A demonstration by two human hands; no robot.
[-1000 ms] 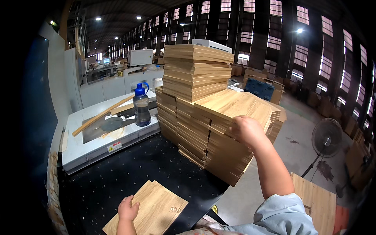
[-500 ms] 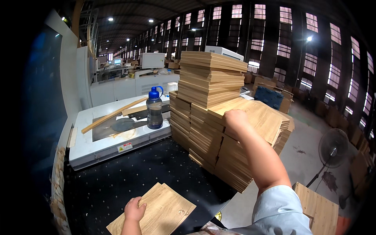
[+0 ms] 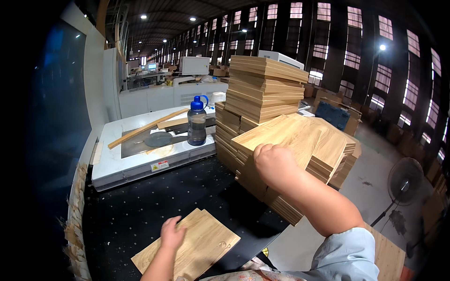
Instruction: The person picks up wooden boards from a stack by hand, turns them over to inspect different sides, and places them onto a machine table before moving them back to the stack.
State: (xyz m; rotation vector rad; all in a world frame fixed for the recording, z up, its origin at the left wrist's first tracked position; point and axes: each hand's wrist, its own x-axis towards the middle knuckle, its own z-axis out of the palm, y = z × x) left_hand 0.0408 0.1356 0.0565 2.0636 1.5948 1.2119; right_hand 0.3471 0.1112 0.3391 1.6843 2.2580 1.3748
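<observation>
My right hand [image 3: 276,164] is closed on the near edge of a wood-grain panel [image 3: 276,131], which juts toward me over the front of the stacked panels [image 3: 337,152]. The thumb is mostly hidden. On the black work surface [image 3: 136,210], wood-grain boards [image 3: 204,243] lie slightly offset, with a small round mark near their right corner. Over their left part rests my left hand [image 3: 172,234], its thumb and fingers apart and gripping nothing. A taller pile of panels [image 3: 267,89] rises behind my right hand.
A blue-capped bottle [image 3: 197,124] stands on the white machine bed [image 3: 136,164], beside a wooden strip [image 3: 147,129]. A large dark screen-like panel [image 3: 61,117] borders the left. To the right stand a floor fan [image 3: 404,182] and, low down, a wooden panel [image 3: 386,248].
My right hand has drawn the top panel off the lower stack toward me and left. The left hand's fingers have spread a little. The whole view has shifted slightly.
</observation>
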